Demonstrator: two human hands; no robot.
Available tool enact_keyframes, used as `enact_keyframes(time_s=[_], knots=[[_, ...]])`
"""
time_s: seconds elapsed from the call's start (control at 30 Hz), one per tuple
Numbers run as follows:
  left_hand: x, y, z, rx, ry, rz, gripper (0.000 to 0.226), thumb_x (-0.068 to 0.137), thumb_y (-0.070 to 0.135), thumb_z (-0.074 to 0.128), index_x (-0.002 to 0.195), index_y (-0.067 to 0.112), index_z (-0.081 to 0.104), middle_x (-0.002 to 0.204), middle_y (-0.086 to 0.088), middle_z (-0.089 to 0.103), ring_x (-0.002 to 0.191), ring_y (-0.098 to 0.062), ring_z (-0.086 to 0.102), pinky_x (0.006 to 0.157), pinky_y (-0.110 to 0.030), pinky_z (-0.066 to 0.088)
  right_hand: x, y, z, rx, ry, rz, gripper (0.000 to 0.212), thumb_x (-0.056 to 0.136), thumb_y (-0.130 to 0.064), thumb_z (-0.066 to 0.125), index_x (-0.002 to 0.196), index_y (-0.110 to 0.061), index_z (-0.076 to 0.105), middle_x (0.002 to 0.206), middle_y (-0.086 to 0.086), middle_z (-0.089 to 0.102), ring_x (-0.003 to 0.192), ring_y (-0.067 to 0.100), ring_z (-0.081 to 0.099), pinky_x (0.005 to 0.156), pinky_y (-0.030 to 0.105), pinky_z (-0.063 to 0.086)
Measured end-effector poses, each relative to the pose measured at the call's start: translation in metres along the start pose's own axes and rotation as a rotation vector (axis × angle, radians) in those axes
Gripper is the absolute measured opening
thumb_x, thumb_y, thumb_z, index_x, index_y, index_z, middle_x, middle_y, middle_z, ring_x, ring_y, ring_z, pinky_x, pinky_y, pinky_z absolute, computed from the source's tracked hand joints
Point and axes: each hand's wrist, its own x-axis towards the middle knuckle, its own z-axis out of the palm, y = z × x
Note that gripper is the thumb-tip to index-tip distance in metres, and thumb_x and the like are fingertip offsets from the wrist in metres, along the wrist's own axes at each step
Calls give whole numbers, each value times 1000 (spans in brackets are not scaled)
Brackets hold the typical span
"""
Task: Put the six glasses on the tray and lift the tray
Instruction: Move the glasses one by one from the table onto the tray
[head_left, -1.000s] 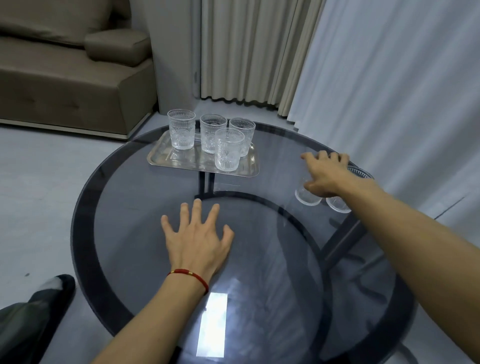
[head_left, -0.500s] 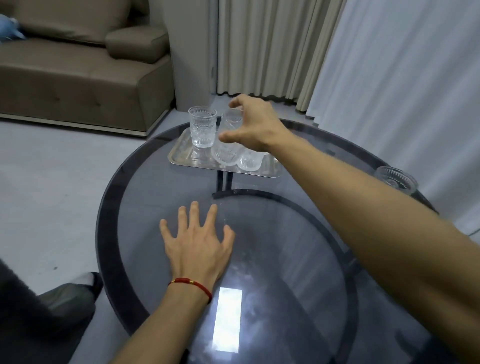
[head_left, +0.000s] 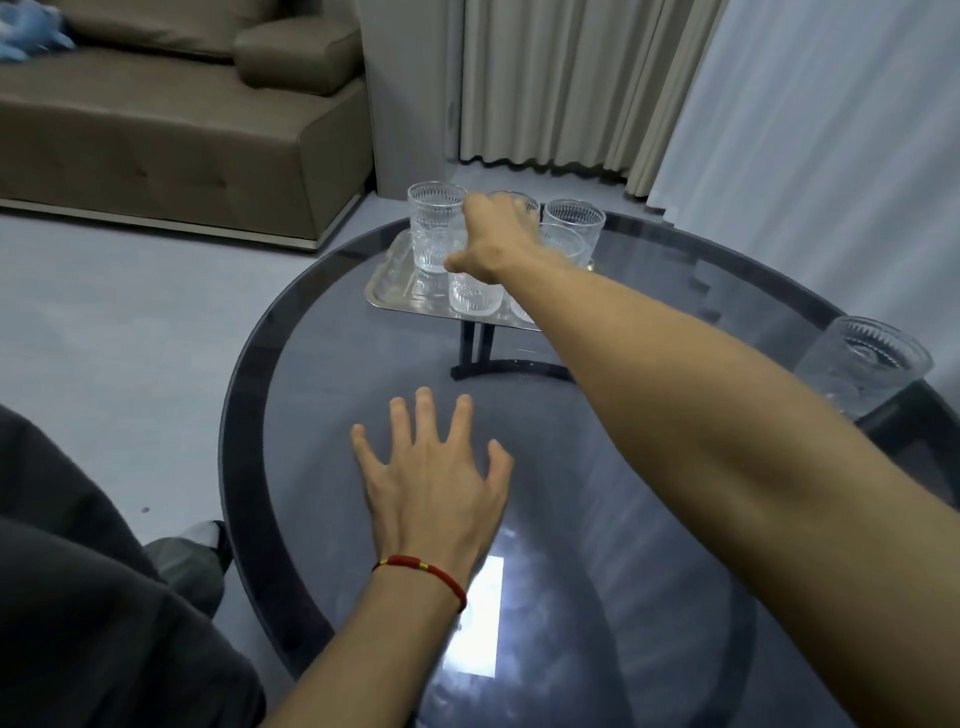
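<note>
Right hand (head_left: 491, 244) hides its grip and tray (head_left: 387, 283) glasses behind (count unclear), right forearm cut off

Six ribbed glasses show in all. Five stand on the one metal tray (head_left: 387, 283): a far-left glass (head_left: 434, 208), a far-middle glass (head_left: 522, 200) partly hidden by the hand, a far-right glass (head_left: 574, 218), a near-left glass (head_left: 475, 299), and a near-right glass (head_left: 569, 247) behind the arm. One lone glass (head_left: 860, 371) stands apart on the one round bench (head_left: 597, 545). Two hands show: the left hand (head_left: 434, 480) and the right hand (head_left: 493, 241).
</note>
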Motion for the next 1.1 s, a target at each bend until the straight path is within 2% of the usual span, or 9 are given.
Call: enact_keyframes(time_s=[0.07, 0.13, 0.33, 0.47, 0.57, 0.7, 0.87, 1.0, 1.1], knots=[[0, 0, 0, 2, -1, -1, 66, 88, 58, 21, 148, 34, 34, 158, -7, 33, 148, -30, 24, 114, -65, 15, -6, 0, -2, -21, -7, -21, 60, 87, -46, 73, 132, -12, 52, 135, 14, 56, 128, 35, 47, 107, 46, 35], [1, 1, -2, 12, -5, -2, 67, 87, 58, 19, 148, 34, 34, 158, -6, 33, 147, -30, 24, 113, -65, 17, -20, 6, -6, 1, 54, -67, 58, 91, -47, 65, 136, -13, 51, 136, 13, 55, 129, 32, 48, 111, 45, 33], [-1, 5, -4, 46, -21, -2, 64, 89, 59, 26, 146, 33, 37, 156, -7, 34, 145, -31, 26, 111, -65, 19, -110, 78, -25, 114, 295, -55, 40, 91, -33, 57, 126, -15, 61, 125, 6, 59, 119, 27, 52, 109, 40, 30], [-5, 11, -8, 59, -30, 31, 68, 88, 66, 24, 147, 36, 35, 157, -7, 33, 145, -32, 25, 111, -66, 19, -166, 161, -44, -99, 395, 248, 44, 87, -36, 63, 127, -16, 59, 138, 14, 49, 135, 34, 39, 118, 60, 15], [-11, 20, -9, 40, -29, 59, 68, 87, 67, 22, 147, 38, 35, 158, -6, 32, 146, -31, 24, 112, -67, 19, -189, 210, -56, -185, 239, 567, 60, 91, -43, 63, 139, -12, 43, 156, 29, 24, 147, 49, 15, 115, 70, 4], [-12, 27, -9, 26, -41, 82, 67, 89, 66, 20, 148, 38, 33, 160, -6, 29, 148, -31, 21, 113, -67, 17, -204, 238, -59, -44, 162, 667, 64, 94, -36, 62, 143, -7, 32, 146, 34, 30, 135, 49, 28, 111, 59, 32], [-10, 24, -6, 26, -41, 71, 66, 89, 66, 20, 148, 40, 33, 161, -4, 28, 148, -31, 21, 112, -67, 16, -211, 248, -63, 162, 252, 695, 65, 91, -26, 64, 145, -8, 33, 141, 30, 35, 130, 48, 34, 102, 51, 40], [-1, 19, -7, 9, -42, 41, 63, 89, 64, 22, 146, 41, 36, 161, -2, 30, 147, -30, 22, 112, -66, 17, -211, 227, -72, 206, 212, 529, 86, 74, -36, 83, 145, -14, 40, 136, 22, 46, 124, 39, 48, 103, 48, 46], [0, 17, -6, -1, -45, 38, 63, 90, 63, 24, 147, 40, 34, 161, -3, 29, 148, -30, 22, 113, -67, 16, -204, 188, -75, 290, 169, 323, 91, 69, -45, 87, 145, -19, 43, 133, 11, 55, 114, 25, 57, 97, 43, 53]])
